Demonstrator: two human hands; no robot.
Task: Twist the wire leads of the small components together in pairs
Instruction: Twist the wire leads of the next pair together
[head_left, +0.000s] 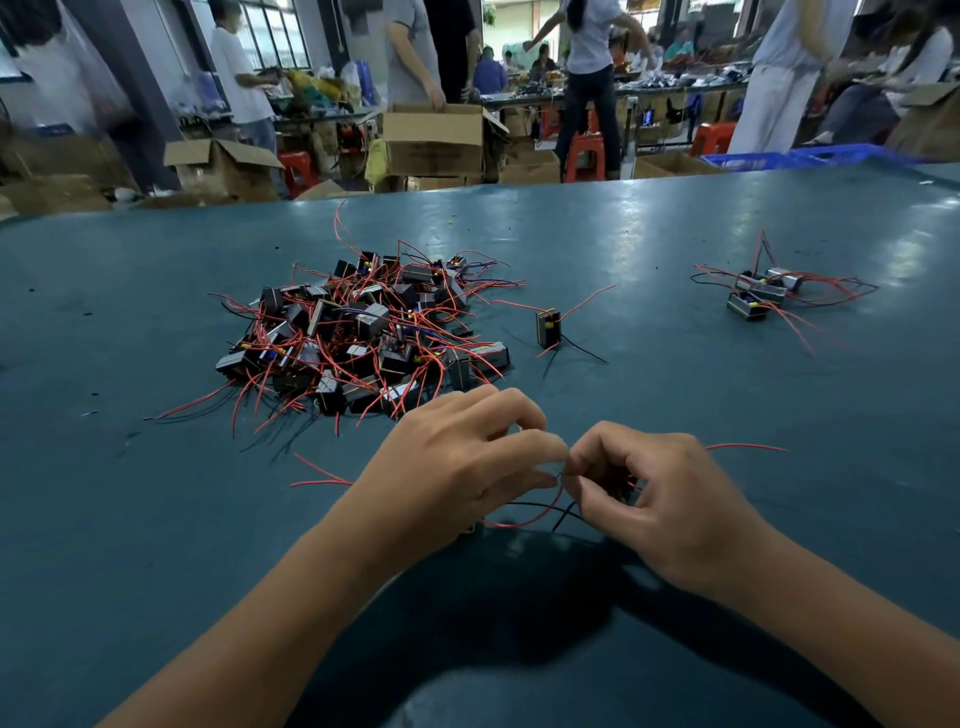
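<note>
At lower centre, the left hand and right hand pinch thin, limp wire leads, probably best gripped near their bare tips.

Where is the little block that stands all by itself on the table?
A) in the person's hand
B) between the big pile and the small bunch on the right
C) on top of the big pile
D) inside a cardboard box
B: the lone component stands upright on the table, apart from the big pile to its left and the small bunch farther right.
</note>
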